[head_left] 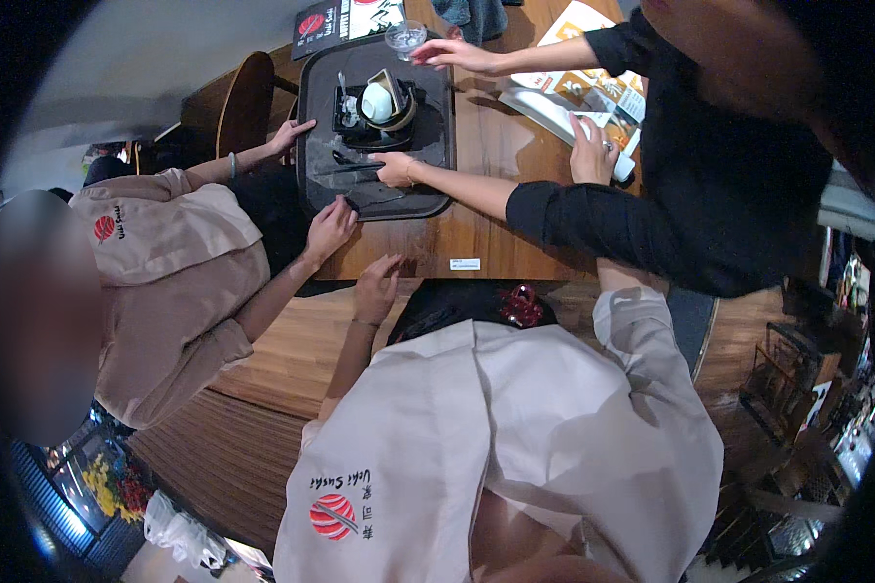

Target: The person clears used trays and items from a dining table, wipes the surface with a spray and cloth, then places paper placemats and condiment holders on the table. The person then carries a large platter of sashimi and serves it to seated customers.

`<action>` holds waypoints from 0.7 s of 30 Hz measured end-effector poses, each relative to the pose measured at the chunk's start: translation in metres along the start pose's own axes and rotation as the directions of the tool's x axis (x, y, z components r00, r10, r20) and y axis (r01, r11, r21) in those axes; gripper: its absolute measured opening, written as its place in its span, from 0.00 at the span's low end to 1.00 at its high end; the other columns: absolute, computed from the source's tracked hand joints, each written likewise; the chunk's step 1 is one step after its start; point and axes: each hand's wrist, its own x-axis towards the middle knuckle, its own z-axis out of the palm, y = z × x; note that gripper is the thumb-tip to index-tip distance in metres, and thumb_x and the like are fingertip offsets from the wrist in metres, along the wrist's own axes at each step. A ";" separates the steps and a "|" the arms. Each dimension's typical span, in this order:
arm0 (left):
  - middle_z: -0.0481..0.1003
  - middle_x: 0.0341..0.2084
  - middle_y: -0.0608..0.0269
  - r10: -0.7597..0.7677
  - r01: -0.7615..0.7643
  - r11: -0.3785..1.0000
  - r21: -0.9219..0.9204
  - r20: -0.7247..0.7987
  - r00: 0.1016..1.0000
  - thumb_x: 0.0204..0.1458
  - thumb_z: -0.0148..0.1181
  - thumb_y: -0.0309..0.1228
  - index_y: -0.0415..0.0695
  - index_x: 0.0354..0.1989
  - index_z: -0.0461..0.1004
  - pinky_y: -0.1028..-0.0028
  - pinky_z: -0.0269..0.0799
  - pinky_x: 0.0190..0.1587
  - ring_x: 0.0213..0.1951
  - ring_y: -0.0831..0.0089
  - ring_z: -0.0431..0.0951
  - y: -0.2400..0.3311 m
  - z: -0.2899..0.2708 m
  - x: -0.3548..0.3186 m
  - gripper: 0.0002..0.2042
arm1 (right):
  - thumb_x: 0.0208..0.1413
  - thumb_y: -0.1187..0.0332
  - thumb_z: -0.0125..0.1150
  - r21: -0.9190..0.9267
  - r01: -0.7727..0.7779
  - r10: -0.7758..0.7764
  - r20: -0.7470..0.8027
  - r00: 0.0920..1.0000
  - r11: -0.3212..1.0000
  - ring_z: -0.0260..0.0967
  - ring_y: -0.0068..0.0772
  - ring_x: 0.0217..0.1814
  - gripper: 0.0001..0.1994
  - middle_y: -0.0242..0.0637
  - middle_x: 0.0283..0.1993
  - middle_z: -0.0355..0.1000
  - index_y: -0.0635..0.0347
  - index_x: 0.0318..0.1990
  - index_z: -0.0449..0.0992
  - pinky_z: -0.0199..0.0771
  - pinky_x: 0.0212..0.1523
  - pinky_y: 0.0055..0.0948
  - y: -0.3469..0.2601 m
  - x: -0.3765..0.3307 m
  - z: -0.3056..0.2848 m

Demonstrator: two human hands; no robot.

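Observation:
My left hand (pixel 374 284) rests open on the near edge of the wooden table (pixel 501 228), fingers spread, holding nothing. My right hand (pixel 593 148) lies flat on a colourful laminated menu (pixel 593 92) at the far right; its forearm passes under a black sleeve. A dark tray (pixel 306 146) on the table's left carries a white bowl (pixel 377 100) in a black holder and dark utensils (pixel 345 168). A person in black reaches across, one hand (pixel 396 171) on the tray, the other (pixel 452 53) by a clear glass (pixel 404 37).
A person in a beige uniform at the left has one hand (pixel 331 228) on the tray's near corner and one (pixel 290 136) at its far side. A wooden chair (pixel 243 102) stands beyond. A small white label (pixel 465 263) lies on the table.

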 end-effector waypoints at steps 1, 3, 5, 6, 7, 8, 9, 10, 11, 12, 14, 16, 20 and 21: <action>0.77 0.46 0.55 -0.028 0.028 1.000 -0.010 0.016 0.999 0.53 0.58 0.26 0.45 0.48 0.76 0.62 0.70 0.55 0.51 0.56 0.75 0.000 -0.002 -0.007 0.14 | 0.56 0.67 0.57 0.014 0.062 -0.062 0.015 0.998 0.998 0.58 0.36 0.64 0.27 0.38 0.62 0.60 0.40 0.64 0.63 0.50 0.66 0.44 -0.017 0.011 -0.002; 0.77 0.46 0.55 -0.071 0.071 0.997 -0.001 0.022 0.997 0.53 0.58 0.27 0.46 0.49 0.76 0.62 0.70 0.55 0.51 0.56 0.76 -0.001 -0.004 -0.016 0.14 | 0.55 0.68 0.58 0.057 0.275 -0.277 0.048 0.960 0.960 0.58 0.37 0.64 0.27 0.39 0.62 0.58 0.41 0.64 0.62 0.50 0.66 0.44 -0.063 0.032 0.002; 0.77 0.46 0.54 -0.161 0.162 0.987 -0.013 0.035 0.986 0.53 0.58 0.27 0.47 0.49 0.76 0.62 0.70 0.55 0.51 0.56 0.76 -0.003 -0.004 -0.027 0.14 | 0.55 0.68 0.58 0.082 0.605 -0.609 0.047 0.792 0.792 0.57 0.38 0.65 0.28 0.40 0.62 0.57 0.43 0.64 0.61 0.50 0.66 0.44 -0.126 0.043 0.012; 0.77 0.46 0.54 -0.231 0.232 0.973 -0.006 0.053 0.971 0.53 0.58 0.27 0.47 0.50 0.76 0.62 0.70 0.55 0.51 0.56 0.76 -0.004 -0.005 -0.033 0.14 | 0.55 0.68 0.58 0.016 0.781 -0.781 0.031 0.623 0.624 0.57 0.38 0.65 0.28 0.40 0.62 0.57 0.44 0.64 0.61 0.50 0.66 0.44 -0.161 0.048 0.017; 0.77 0.46 0.53 -0.233 0.234 0.972 -0.014 0.026 0.972 0.53 0.58 0.27 0.47 0.49 0.76 0.63 0.70 0.54 0.50 0.56 0.76 -0.008 -0.003 -0.031 0.14 | 0.55 0.68 0.59 -0.124 0.909 -0.913 0.039 0.406 0.399 0.56 0.38 0.65 0.28 0.41 0.62 0.56 0.45 0.64 0.60 0.50 0.66 0.44 -0.194 0.053 0.027; 0.77 0.46 0.52 -0.256 0.256 0.967 -0.015 0.013 0.967 0.53 0.59 0.28 0.47 0.49 0.76 0.63 0.71 0.54 0.50 0.55 0.76 -0.008 -0.002 -0.037 0.14 | 0.54 0.68 0.59 -0.302 0.942 -0.984 0.051 0.169 0.146 0.56 0.38 0.65 0.29 0.41 0.62 0.56 0.46 0.64 0.60 0.50 0.66 0.44 -0.222 0.053 0.031; 0.77 0.45 0.51 -0.281 0.281 0.960 -0.013 0.002 0.960 0.53 0.59 0.28 0.47 0.49 0.76 0.63 0.71 0.54 0.50 0.55 0.76 -0.008 0.000 -0.041 0.14 | 0.54 0.69 0.59 -0.442 0.895 -0.994 0.108 -0.010 -0.057 0.56 0.39 0.65 0.29 0.42 0.62 0.55 0.47 0.64 0.59 0.50 0.67 0.44 -0.244 0.054 0.035; 0.77 0.45 0.50 -0.283 0.283 0.959 -0.030 -0.006 0.959 0.53 0.59 0.28 0.47 0.49 0.76 0.63 0.71 0.53 0.49 0.55 0.77 -0.006 0.003 -0.047 0.14 | 0.54 0.69 0.59 -0.548 0.804 -0.973 0.164 -0.164 -0.229 0.55 0.39 0.65 0.29 0.42 0.62 0.54 0.48 0.64 0.59 0.50 0.67 0.44 -0.261 0.052 0.037; 0.77 0.45 0.50 -0.286 0.286 0.957 -0.043 -0.010 0.958 0.53 0.59 0.28 0.46 0.49 0.76 0.63 0.71 0.53 0.49 0.55 0.77 -0.006 0.004 -0.051 0.14 | 0.54 0.69 0.59 -0.614 0.705 -0.935 0.217 -0.281 -0.355 0.55 0.39 0.65 0.30 0.43 0.62 0.54 0.49 0.65 0.58 0.50 0.67 0.44 -0.274 0.051 0.038; 0.77 0.45 0.49 -0.306 0.306 0.951 -0.035 0.004 0.952 0.53 0.59 0.28 0.46 0.49 0.77 0.63 0.72 0.53 0.49 0.55 0.77 -0.006 0.005 -0.055 0.14 | 0.53 0.69 0.60 -0.656 0.619 -0.899 0.252 -0.358 -0.431 0.55 0.39 0.66 0.30 0.43 0.63 0.53 0.50 0.65 0.58 0.50 0.67 0.44 -0.281 0.052 0.037; 0.77 0.44 0.49 -0.294 0.293 0.956 -0.028 -0.016 0.956 0.54 0.58 0.28 0.46 0.49 0.77 0.63 0.72 0.52 0.48 0.55 0.77 -0.006 0.007 -0.061 0.14 | 0.53 0.70 0.60 -0.693 0.466 -0.823 0.358 -0.442 -0.551 0.54 0.40 0.66 0.31 0.44 0.63 0.52 0.52 0.65 0.57 0.50 0.67 0.44 -0.280 0.056 0.028; 0.77 0.44 0.49 -0.307 0.307 0.952 -0.019 -0.017 0.952 0.54 0.58 0.28 0.47 0.49 0.77 0.63 0.72 0.52 0.48 0.55 0.77 -0.006 0.009 -0.066 0.14 | 0.52 0.71 0.61 -0.837 0.220 -0.785 0.332 -0.523 -0.501 0.49 0.41 0.69 0.35 0.46 0.66 0.46 0.59 0.66 0.50 0.48 0.68 0.44 -0.267 0.063 0.014; 0.78 0.44 0.50 -0.343 0.343 0.939 -0.021 0.000 0.939 0.54 0.58 0.29 0.48 0.49 0.77 0.63 0.71 0.53 0.49 0.56 0.77 -0.007 0.013 -0.080 0.13 | 0.52 0.74 0.61 -0.939 -0.010 -0.791 0.294 -0.537 -0.343 0.47 0.41 0.69 0.39 0.44 0.67 0.43 0.66 0.67 0.43 0.47 0.69 0.42 -0.209 0.075 -0.022; 0.78 0.44 0.50 -0.348 0.348 0.937 -0.018 0.008 0.938 0.54 0.57 0.29 0.48 0.49 0.77 0.63 0.71 0.53 0.49 0.56 0.77 -0.009 0.013 -0.082 0.13 | 0.52 0.73 0.61 -0.943 0.002 -0.772 0.272 -0.575 -0.333 0.52 0.39 0.68 0.37 0.44 0.67 0.49 0.67 0.66 0.48 0.51 0.69 0.42 -0.192 0.084 -0.031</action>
